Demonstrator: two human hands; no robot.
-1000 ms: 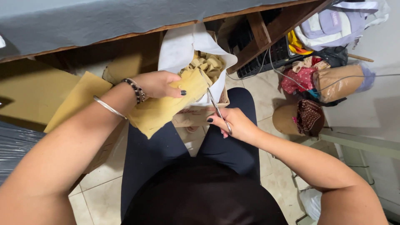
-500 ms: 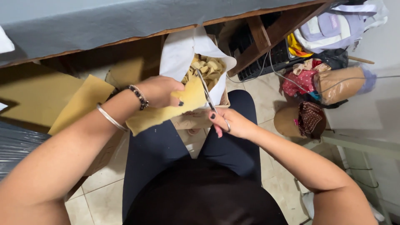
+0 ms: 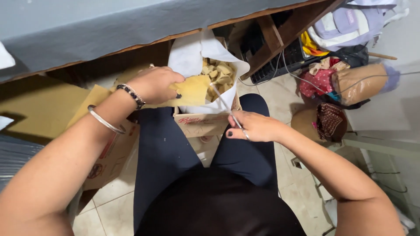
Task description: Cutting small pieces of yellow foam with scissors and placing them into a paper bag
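Right hand [image 3: 256, 126] works scissors [image 3: 224, 104], seemingly cutting yellow sheet [image 3: 192, 91]

I sit at a wooden table [image 3: 245, 17] draped with grey cloth [image 3: 109, 26]. Below it, pale floor tiles [image 3: 280, 94]. Right of the table, heaped bags [image 3: 345, 30] rest against a light wall [image 3: 404, 87].

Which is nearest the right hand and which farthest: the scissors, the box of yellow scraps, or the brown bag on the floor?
From the right hand:
1. Scissors, held in that hand, blades pointing up toward the box.
2. Box of yellow scraps, just ahead, between the knees.
3. Brown bag, farthest, off to the right on the floor.
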